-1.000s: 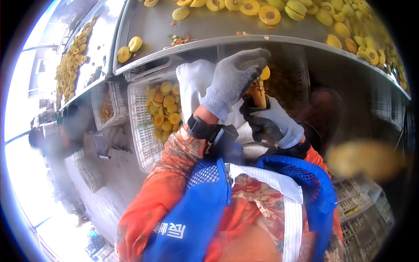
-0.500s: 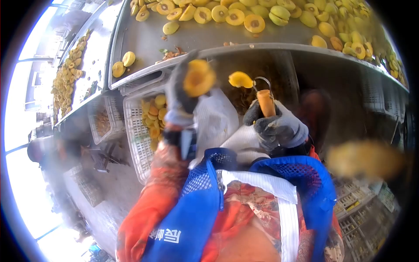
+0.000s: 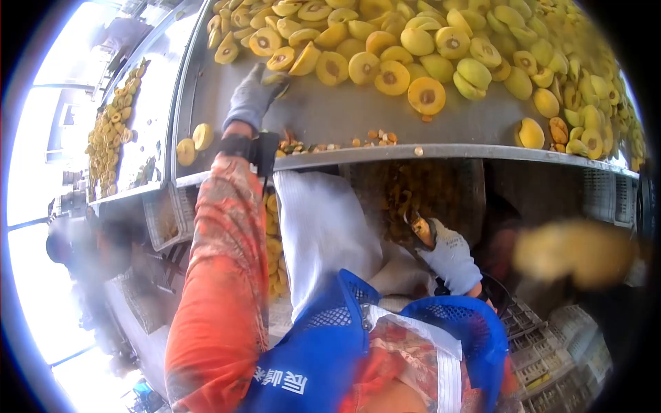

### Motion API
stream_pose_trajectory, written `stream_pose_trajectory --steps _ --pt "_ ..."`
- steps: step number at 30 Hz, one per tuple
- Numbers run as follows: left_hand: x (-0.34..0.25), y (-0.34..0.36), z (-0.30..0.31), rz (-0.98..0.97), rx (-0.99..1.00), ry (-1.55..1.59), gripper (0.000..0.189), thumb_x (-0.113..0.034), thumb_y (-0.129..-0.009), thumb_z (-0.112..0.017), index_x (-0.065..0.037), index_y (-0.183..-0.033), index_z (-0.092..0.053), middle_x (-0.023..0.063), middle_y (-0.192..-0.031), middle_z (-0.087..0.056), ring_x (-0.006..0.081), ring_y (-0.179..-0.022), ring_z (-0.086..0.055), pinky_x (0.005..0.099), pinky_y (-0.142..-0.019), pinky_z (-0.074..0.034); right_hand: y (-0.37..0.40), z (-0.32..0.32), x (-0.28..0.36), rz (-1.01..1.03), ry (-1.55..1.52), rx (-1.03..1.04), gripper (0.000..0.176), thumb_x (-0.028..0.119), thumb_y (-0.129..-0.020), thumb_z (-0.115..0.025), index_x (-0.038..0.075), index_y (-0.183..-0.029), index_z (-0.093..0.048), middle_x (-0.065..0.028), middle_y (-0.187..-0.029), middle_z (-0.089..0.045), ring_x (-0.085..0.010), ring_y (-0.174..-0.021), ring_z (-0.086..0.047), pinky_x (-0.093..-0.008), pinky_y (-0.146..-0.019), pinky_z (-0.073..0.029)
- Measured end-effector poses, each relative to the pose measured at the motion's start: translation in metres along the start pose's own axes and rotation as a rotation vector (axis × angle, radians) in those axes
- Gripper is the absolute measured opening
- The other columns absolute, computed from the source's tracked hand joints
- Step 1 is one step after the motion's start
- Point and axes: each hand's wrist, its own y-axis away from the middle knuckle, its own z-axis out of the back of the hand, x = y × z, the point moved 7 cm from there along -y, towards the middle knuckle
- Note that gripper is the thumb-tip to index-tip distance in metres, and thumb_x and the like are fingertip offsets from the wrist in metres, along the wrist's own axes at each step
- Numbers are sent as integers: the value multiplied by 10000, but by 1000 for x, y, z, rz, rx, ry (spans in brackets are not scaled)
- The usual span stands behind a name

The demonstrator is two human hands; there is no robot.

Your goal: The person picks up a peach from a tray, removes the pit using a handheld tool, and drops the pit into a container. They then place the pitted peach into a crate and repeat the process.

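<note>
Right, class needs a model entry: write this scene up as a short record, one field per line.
Surface: metal table with a raised edge
Produce: many yellow fruit halves, some showing a brown centre
Scraps: small bits along the near edge
Left hand: gloved, at the pile's near side; grip unclear
Right hand: gloved, below the table edge, holding a small tool by its orange-brown handle
Unclear: the tool's working end, blurred against a dark background

Glare blows out left side, bright light entering there; area beneath worktop (image 3: 330, 113) front edge dim, shadowed. Fisheye curve bends worktop edges, black corners. Hazy blurred blob lower right.
</note>
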Motion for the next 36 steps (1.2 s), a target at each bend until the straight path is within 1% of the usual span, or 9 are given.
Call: stream_pose_trajectory --steps 2,7,11,14,20,24,27,34,36 --pt "-17 -12 -22 -71 41 -453 700 -493 -773 -696 -82 -1304 -497 217 -1104 -634 347 -966 -642 383 -826 -503 -6 0 -1 7 -23 -13 498 441 -778 -673 111 -1129 -549 -189 -923 -660 -393 -834 -632 -473 -726 -496" --pt "16 7 -37 70 500 935 672 -464 -874 -587 -72 -1382 -389 226 -1181 -590 322 -1001 -623 385 -793 -521 -10 7 22 172 -222 -132 403 356 -770 -693 92 -1050 -576 -190 -874 -646 -394 -800 -621 -464 -701 -493" --pt "-75 125 3 68 686 1860 718 -521 -928 -444 -49 -1442 -273 271 -1378 -403 351 -1096 -567 399 -870 -515 -16 23 78 362 -220 -241 302 295 -775 -679 77 -952 -567 -194 -822 -629 -389 -769 -613 -464 -687 -487" --pt "-109 180 -7 174 614 1854 730 -549 -919 -433 2 -1391 -358 235 -1333 -470 366 -1105 -564 429 -925 -481 -16 22 110 430 -173 -335 276 287 -782 -664 72 -913 -549 -194 -798 -624 -385 -755 -612 -464 -681 -482" --pt "-162 242 35 -339 151 1490 479 17 -816 -648 4 -1258 -463 215 -1174 -590 318 -1026 -612 387 -906 -498 8 26 127 344 -280 -364 287 294 -803 -646 73 -957 -547 -191 -822 -638 -381 -776 -621 -453 -686 -487" --pt "-183 263 62 -659 -153 796 385 -33 -865 -610 6 -1226 -481 171 -1134 -614 280 -1009 -621 370 -884 -515 18 22 117 295 -262 -436 323 293 -805 -647 75 -1022 -550 -186 -857 -647 -383 -806 -622 -449 -705 -487" --pt "-178 264 33 -75 213 1823 318 -179 -939 -541 12 -1193 -515 143 -1100 -624 257 -1010 -625 353 -832 -537 24 12 118 264 -374 -414 327 281 -805 -650 73 -1036 -550 -188 -870 -646 -387 -812 -620 -449 -717 -488" --pt "-181 281 36 28 166 1610 316 -215 -963 -548 35 -1156 -555 122 -1102 -625 196 -976 -626 291 -805 -531 42 8 135 597 -279 -388 285 221 -837 -601 67 -1072 -553 -191 -950 -616 -375 -863 -605 -432 -741 -487" --pt "-180 280 34 23 153 1550 313 -223 -969 -540 35 -1144 -568 118 -1107 -623 186 -979 -623 290 -800 -532 36 8 126 420 -325 -282 282 214 -835 -605 68 -1071 -556 -187 -957 -614 -386 -865 -596 -436 -751 -484"
